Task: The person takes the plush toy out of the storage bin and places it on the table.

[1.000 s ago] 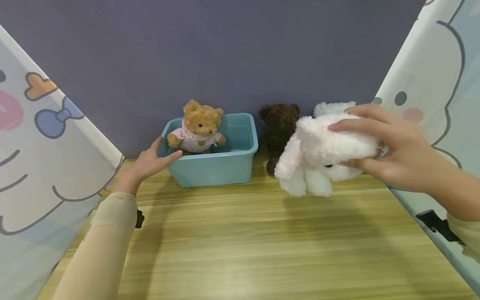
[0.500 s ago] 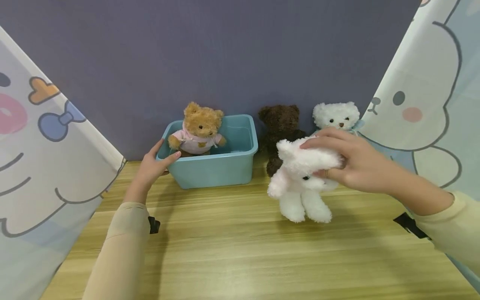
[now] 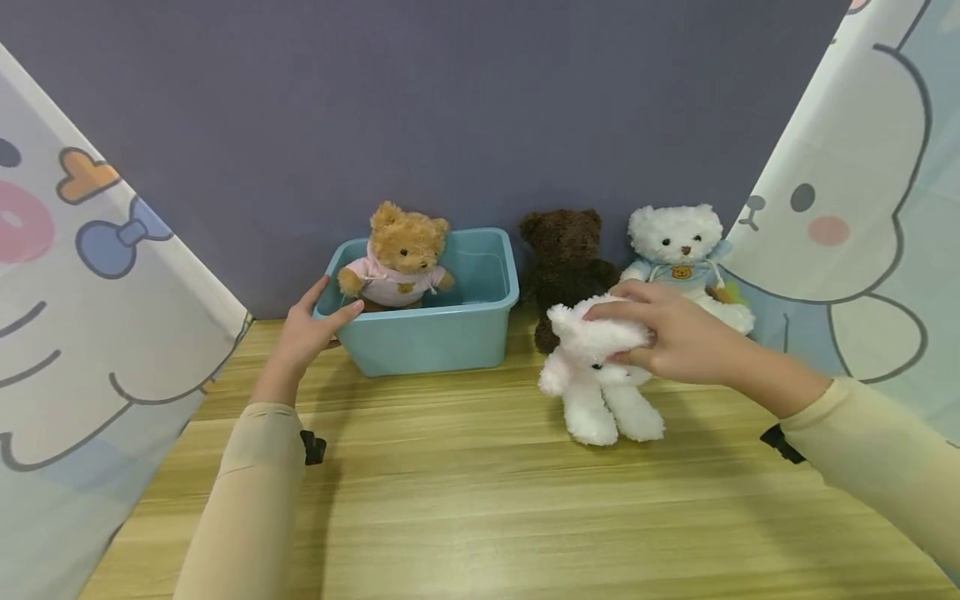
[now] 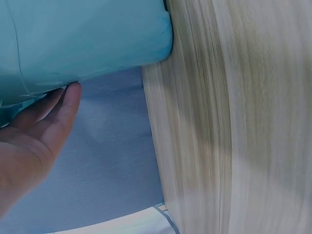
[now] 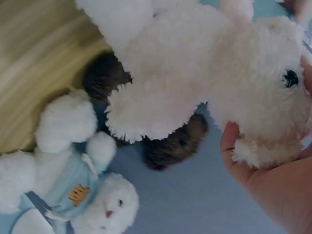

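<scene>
Your right hand (image 3: 667, 337) has its fingers (image 3: 622, 310) clamped on the head of the white plush toy (image 3: 596, 377), which is over the right half of the desk (image 3: 480, 500), legs downward (whether its feet bear on the wood, I cannot tell). The toy is to the right of the blue bin (image 3: 427, 343) and apart from it. Your left hand (image 3: 303, 329) holds the bin at its left end: the thumb lies over the rim near the front corner, and the left wrist view shows other fingers against the outside wall. Inside the bin, toward your left hand, sits a tan bear (image 3: 401, 275) in a pink top. Past the bin's right end, by the grey backdrop (image 3: 465, 100), you have a dark brown bear (image 3: 562, 258), partly behind the held toy, and beside it a white bear (image 3: 678, 250) in a light-blue top, partly hidden by your right hand.
</scene>
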Tool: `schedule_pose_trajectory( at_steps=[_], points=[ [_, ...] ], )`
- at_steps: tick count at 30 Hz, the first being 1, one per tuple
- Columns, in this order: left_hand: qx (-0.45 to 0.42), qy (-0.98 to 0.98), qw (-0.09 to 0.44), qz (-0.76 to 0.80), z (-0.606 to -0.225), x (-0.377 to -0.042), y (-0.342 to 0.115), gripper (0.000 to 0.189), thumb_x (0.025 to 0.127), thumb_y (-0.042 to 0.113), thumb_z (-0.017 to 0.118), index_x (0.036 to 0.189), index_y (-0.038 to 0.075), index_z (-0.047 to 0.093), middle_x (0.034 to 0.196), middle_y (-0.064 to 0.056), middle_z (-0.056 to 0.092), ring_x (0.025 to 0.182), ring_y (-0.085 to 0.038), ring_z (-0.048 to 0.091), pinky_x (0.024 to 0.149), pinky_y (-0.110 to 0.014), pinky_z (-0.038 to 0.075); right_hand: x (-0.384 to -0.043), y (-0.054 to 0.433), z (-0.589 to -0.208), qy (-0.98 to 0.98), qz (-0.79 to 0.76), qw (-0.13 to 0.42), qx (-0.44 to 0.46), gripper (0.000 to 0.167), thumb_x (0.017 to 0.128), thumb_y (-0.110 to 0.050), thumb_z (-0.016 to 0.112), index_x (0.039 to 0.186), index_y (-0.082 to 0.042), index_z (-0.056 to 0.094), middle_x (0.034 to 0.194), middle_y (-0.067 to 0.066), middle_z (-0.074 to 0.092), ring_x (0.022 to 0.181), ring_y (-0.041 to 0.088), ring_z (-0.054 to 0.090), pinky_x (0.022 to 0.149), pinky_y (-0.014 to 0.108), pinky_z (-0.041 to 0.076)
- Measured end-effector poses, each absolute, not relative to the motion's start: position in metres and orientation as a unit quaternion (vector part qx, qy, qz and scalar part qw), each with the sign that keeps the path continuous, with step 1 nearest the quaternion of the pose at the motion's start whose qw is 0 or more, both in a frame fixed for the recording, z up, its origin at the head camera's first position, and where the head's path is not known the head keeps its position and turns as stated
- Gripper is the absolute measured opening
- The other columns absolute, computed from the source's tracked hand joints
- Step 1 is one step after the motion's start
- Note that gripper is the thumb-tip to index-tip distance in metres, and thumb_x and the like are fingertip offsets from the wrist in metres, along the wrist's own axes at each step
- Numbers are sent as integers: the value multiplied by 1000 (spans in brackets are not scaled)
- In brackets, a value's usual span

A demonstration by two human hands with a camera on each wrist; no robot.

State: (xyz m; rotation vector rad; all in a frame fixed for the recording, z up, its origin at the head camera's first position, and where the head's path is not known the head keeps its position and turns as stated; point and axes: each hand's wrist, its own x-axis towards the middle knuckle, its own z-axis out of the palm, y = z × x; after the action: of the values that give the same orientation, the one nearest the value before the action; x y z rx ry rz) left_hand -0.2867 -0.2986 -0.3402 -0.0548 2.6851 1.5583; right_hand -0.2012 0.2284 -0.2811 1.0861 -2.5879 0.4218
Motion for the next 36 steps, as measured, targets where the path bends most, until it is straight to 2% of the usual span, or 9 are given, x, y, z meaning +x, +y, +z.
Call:
schedule_pose_trajectory(
  at_steps=[4, 9, 17, 20, 23, 26, 28, 32, 36],
  points=[
    [-19, 864, 12, 504, -342, -287, -299, 111, 93, 71, 69, 171, 40, -3, 181, -11, -6, 160, -45, 31, 115, -65, 50, -214, 229, -300, -920, 131, 101, 354, 54, 90, -24, 87, 142, -24, 69, 140, 13, 63, 117, 35, 65, 90, 55, 56],
    [-25, 862, 10, 507, -340, -289, -299, 110, 93, 71, 69, 172, 40, -2, 181, -12, -7, 161, -44, 31, 116, -64, 49, -239, 227, -313, -941, 138, 55, 304, 57, 96, -25, 83, 149, -16, 63, 149, 23, 57, 122, 44, 66, 96, 63, 56],
    [-29, 858, 11, 513, -341, -289, -298, 111, 93, 70, 70, 171, 41, -2, 181, -12, -6, 161, -43, 31, 116, -64, 48, -280, 218, -322, -957, 176, -40, 229, 69, 103, -37, 73, 163, -17, 46, 164, 28, 37, 110, 40, 71, 97, 62, 56],
    [-30, 858, 10, 513, -341, -290, -298, 112, 91, 71, 70, 172, 40, -2, 181, -12, -5, 161, -43, 31, 116, -64, 49, -291, 221, -326, -958, 198, -63, 198, 71, 105, -41, 70, 165, -19, 41, 168, 28, 31, 125, 49, 64, 102, 67, 53],
    [-28, 859, 7, 511, -341, -289, -298, 111, 93, 70, 70, 172, 39, -1, 181, -14, -2, 160, -44, 33, 115, -64, 50, -298, 225, -329, -956, 225, -80, 169, 72, 107, -43, 65, 168, -21, 35, 173, 28, 24, 145, 57, 45, 113, 75, 42],
    [-25, 860, 3, 509, -341, -289, -299, 108, 95, 67, 69, 172, 38, -1, 181, -14, -2, 159, -46, 33, 113, -65, 50, -301, 228, -330, -953, 245, -87, 154, 72, 108, -44, 63, 169, -22, 33, 174, 29, 19, 153, 59, 30, 118, 79, 33],
    [-23, 860, 3, 510, -340, -290, -298, 107, 95, 66, 69, 172, 39, -1, 181, -13, -3, 160, -46, 32, 113, -66, 50, -301, 228, -331, -953, 247, -90, 153, 73, 108, -45, 63, 169, -22, 32, 174, 29, 19, 153, 59, 32, 116, 78, 35],
    [-25, 859, 12, 511, -339, -290, -297, 107, 96, 64, 69, 172, 39, -2, 181, -12, -6, 162, -45, 27, 115, -66, 49, -299, 226, -330, -952, 237, -98, 164, 75, 107, -47, 64, 169, -21, 32, 173, 28, 20, 144, 58, 44, 109, 74, 44],
    [-28, 858, 13, 513, -338, -289, -297, 107, 97, 63, 69, 172, 36, -2, 180, -13, -6, 161, -46, 29, 115, -65, 49, -302, 227, -330, -945, 261, -105, 167, 75, 108, -45, 63, 170, -18, 30, 173, 31, 18, 149, 59, 37, 113, 76, 41]
  ],
)
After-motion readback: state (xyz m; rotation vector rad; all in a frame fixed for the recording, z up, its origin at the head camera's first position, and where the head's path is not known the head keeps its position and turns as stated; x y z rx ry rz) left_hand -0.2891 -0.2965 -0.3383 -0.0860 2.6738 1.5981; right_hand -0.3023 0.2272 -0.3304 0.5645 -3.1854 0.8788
